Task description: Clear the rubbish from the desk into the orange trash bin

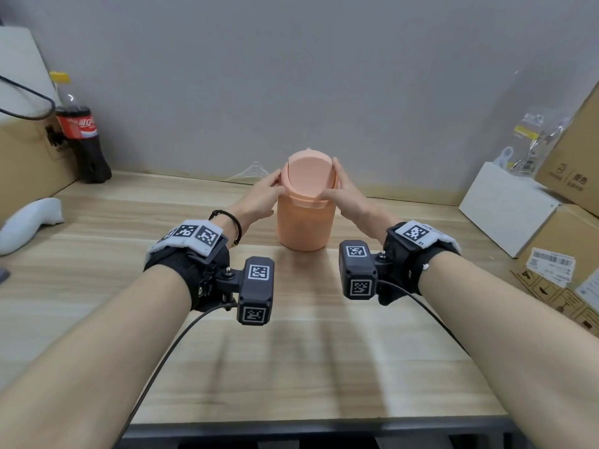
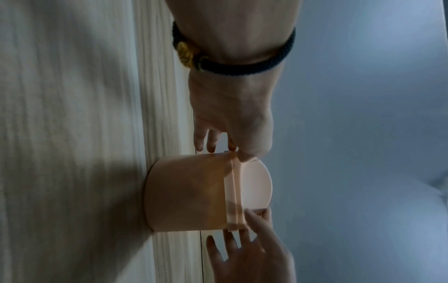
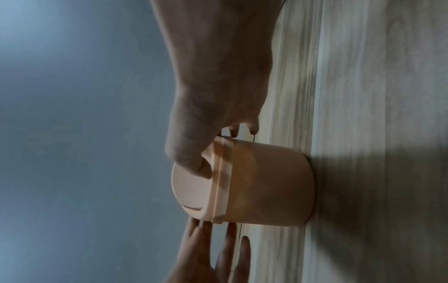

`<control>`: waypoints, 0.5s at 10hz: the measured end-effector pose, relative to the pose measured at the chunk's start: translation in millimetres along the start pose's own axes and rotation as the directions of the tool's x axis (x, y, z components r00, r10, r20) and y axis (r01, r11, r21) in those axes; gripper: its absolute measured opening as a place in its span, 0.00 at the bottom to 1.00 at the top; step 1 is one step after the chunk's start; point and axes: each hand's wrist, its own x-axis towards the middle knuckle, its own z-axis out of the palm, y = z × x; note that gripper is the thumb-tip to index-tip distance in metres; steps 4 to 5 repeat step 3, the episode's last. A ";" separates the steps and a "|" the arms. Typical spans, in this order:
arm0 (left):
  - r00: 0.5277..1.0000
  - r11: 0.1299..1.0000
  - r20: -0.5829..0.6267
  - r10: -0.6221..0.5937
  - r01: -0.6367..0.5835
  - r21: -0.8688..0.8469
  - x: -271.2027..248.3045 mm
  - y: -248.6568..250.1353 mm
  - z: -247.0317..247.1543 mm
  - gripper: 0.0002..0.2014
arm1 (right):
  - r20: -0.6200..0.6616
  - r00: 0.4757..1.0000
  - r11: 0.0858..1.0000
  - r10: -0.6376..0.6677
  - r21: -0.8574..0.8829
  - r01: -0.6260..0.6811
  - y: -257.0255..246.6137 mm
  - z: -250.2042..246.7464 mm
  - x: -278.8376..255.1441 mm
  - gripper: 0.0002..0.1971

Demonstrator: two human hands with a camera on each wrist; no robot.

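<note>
- The desk (image 1: 97, 286), pale wood grain, runs back to a grey wall.
- Cardboard boxes (image 1: 573, 150) are stacked on the right, with a white box (image 1: 505, 205) in front of them and clear plastic bags (image 1: 534, 140) above it.
- A cola bottle (image 1: 82, 134) stands upright at the back left, beside another cardboard box (image 1: 29, 157).
- A white object (image 1: 29, 222) lies at the left edge of the desk.
- The orange trash bin (image 1: 304, 222) stands upright on the desk, centre back, its swing lid (image 1: 309, 176) tilted towards the camera.
- The left hand (image 1: 259, 199) touches the bin's top collar from the left, fingers fairly straight, thumb at the rim; it grips nothing else.
- The right hand (image 1: 346, 196) mirrors it on the right, thumb on the lid's edge, fingers spread along the collar.
- A dark cord bracelet (image 1: 235, 222) circles the left wrist.
</note>
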 end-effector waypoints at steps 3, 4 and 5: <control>0.980 0.990 -0.158 -0.125 0.134 0.050 -0.6 -60.4 -11.8 0.18 | -0.171 0.963 0.978 -0.208 -0.021 0.207 -36.8 -28.9 -18.4 0.24; 0.980 0.990 -0.158 -0.125 0.134 0.050 -0.6 -60.4 -11.8 0.18 | -0.171 0.963 0.978 -0.208 -0.021 0.207 -36.8 -28.9 -18.4 0.24; 0.980 0.990 -0.158 -0.125 0.134 0.050 -0.6 -60.4 -11.8 0.18 | -0.171 0.963 0.978 -0.208 -0.021 0.207 -36.8 -28.9 -18.4 0.24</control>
